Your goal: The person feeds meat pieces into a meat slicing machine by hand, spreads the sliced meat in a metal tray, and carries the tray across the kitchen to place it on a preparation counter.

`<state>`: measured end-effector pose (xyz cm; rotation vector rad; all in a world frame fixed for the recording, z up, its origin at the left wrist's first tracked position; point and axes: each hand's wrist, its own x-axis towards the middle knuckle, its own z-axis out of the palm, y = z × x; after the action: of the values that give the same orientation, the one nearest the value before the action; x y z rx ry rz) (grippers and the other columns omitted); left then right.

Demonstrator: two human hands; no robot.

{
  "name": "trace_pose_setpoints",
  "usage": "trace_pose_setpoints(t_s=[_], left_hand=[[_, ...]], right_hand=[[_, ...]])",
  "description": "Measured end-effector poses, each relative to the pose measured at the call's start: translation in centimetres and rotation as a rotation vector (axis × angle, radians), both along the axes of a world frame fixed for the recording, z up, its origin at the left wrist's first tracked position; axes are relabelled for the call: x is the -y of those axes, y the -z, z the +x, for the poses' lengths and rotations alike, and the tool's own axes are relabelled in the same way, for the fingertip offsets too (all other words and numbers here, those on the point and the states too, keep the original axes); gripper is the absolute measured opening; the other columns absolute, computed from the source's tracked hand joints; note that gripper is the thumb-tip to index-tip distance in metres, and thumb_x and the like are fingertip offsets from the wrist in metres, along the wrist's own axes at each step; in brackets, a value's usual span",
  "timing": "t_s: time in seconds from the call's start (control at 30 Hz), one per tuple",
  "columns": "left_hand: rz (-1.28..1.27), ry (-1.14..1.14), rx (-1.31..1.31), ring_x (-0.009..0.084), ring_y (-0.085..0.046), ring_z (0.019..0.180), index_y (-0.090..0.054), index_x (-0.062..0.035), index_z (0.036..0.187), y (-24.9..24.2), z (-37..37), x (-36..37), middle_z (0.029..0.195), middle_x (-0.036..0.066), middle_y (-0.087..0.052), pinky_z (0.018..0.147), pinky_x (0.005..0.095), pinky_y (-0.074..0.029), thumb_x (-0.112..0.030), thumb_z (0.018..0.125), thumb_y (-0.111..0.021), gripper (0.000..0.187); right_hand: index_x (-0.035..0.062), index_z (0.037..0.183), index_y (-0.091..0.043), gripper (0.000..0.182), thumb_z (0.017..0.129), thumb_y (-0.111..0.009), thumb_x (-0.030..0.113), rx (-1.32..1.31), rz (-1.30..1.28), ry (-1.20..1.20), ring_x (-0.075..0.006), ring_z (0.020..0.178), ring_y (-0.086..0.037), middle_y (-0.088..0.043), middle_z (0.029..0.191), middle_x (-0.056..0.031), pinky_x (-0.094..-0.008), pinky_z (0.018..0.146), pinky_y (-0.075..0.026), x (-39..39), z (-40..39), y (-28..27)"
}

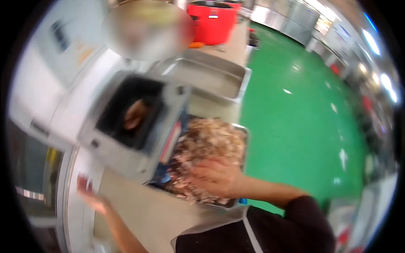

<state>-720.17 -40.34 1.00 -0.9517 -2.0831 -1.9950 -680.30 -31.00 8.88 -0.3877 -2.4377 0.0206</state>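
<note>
My right hand (215, 177) lies on a heap of chopped, pinkish-brown meat-like pieces (211, 141) in a metal tray (247, 145). Its fingers are blurred and partly merge with the pieces, so whether they grip any is unclear. My left hand (90, 196) is raised at the lower left, fingers apart and empty, over the counter's edge. Between the hands and farther off stands a grey machine (118, 154) with a dark opening, a brownish piece (136, 114) inside it. The machine's side touches or overlaps the tray's left part.
Behind the heaped tray is another metal tray (211, 78). A red container (214, 23) stands farther back on the counter (143, 211), beside a small orange object (196, 44). Green floor (295, 114) stretches to the right. A white wall or cabinet is on the left.
</note>
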Motion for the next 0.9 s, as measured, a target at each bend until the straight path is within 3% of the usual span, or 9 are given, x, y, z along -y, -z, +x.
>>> trace_pose_setpoints(t_s=[0.13,0.2,0.3,0.37,0.53,0.67,0.7,0.77,0.9], left_hand=[[0.009,-0.167,-0.009,0.0252,-0.049,0.106,-0.05,0.0023,0.115,-0.9,8.2,4.1,0.118,0.015,-0.05,0.091,0.0377,-0.039,-0.031,0.093,-0.024,0.047],[-0.176,-0.218,-0.28,0.0261,-0.049,0.105,-0.049,0.0037,0.114,-0.3,11.9,4.8,0.115,0.015,-0.05,0.09,0.0376,-0.04,-0.033,0.093,-0.026,0.048],[0.056,-0.076,-0.103,0.027,-0.049,0.103,-0.047,0.005,0.114,0.8,17.1,3.9,0.113,0.017,-0.05,0.089,0.038,-0.04,-0.036,0.093,-0.029,0.049],[0.055,-0.06,-0.122,0.0276,-0.048,0.102,-0.046,0.0044,0.114,0.8,21.1,3.3,0.113,0.018,-0.049,0.089,0.0379,-0.039,-0.037,0.093,-0.027,0.05],[0.247,0.165,-0.131,0.0281,-0.046,0.102,-0.044,0.0033,0.114,3.0,28.9,-0.7,0.113,0.017,-0.047,0.09,0.038,-0.037,-0.037,0.092,-0.023,0.051],[0.277,0.286,-0.231,0.0271,-0.047,0.102,-0.046,0.0004,0.11,0.0,39.1,-4.7,0.108,0.016,-0.048,0.087,0.04,-0.039,-0.04,0.086,-0.035,0.048],[0.313,0.225,-0.134,0.0273,-0.048,0.101,-0.05,0.0006,0.105,0.9,41.7,-5.8,0.106,0.017,-0.049,0.084,0.0399,-0.041,-0.039,0.086,-0.035,0.047],[0.247,0.268,-0.185,0.0265,-0.046,0.102,-0.054,0.0016,0.097,-0.4,45.7,-7.6,0.105,0.017,-0.049,0.083,0.0387,-0.042,-0.04,0.086,-0.033,0.048],[0.05,0.257,-0.302,0.0272,-0.046,0.098,-0.053,0.0029,0.099,-1.5,49.8,-9.4,0.102,0.017,-0.047,0.084,0.038,-0.04,-0.035,0.09,-0.032,0.044]], right_hand=[[0.006,0.091,-0.061,0.028,0.063,-0.059,0.011,-0.014,-0.032,0.07,-0.0235,0.093,-0.056,-0.057,0.104,-0.0102,-0.0345,0.077,-0.046,-0.2,5.8,1.4],[0.0058,0.092,-0.061,0.029,0.063,-0.059,0.011,-0.005,-0.045,0.109,-0.0237,0.093,-0.056,-0.057,0.103,-0.0102,-0.0348,0.078,-0.046,-0.3,8.4,1.3],[0.005,0.092,-0.06,0.029,0.064,-0.058,0.011,0.005,-0.069,0.117,-0.024,0.096,-0.055,-0.057,0.103,-0.0101,-0.0359,0.081,-0.045,-0.8,11.4,1.4],[0.0038,0.094,-0.059,0.027,0.068,-0.056,0.01,0.009,-0.079,0.125,-0.0244,0.101,-0.052,-0.056,0.103,-0.0103,-0.0374,0.086,-0.043,-1.1,14.5,1.0],[0.0062,0.093,-0.061,0.027,0.067,-0.059,0.008,-0.114,-0.05,0.199,-0.0242,0.091,-0.057,-0.059,0.099,-0.0082,-0.0369,0.08,-0.047,-3.8,22.2,0.4],[0.0072,0.09,-0.063,0.024,0.066,-0.062,0.007,-0.122,-0.091,0.253,-0.025,0.087,-0.059,-0.06,0.098,-0.0079,-0.0371,0.075,-0.048,-7.2,29.9,2.3],[0.0072,0.088,-0.064,0.022,0.066,-0.063,0.006,-0.123,-0.11,0.306,-0.0252,0.086,-0.059,-0.061,0.096,-0.0081,-0.0366,0.073,-0.048,-7.7,32.2,2.8],[0.0069,0.085,-0.065,0.019,0.066,-0.064,0.003,-0.132,-0.125,0.405,-0.0258,0.084,-0.059,-0.061,0.093,-0.0083,-0.036,0.069,-0.048,-8.8,35.7,3.1],[0.0058,0.083,-0.064,0.018,0.066,-0.064,0.001,-0.177,-0.214,0.461,-0.0268,0.081,-0.059,-0.061,0.091,-0.0085,-0.0355,0.065,-0.048,-12.1,39.4,4.0]])
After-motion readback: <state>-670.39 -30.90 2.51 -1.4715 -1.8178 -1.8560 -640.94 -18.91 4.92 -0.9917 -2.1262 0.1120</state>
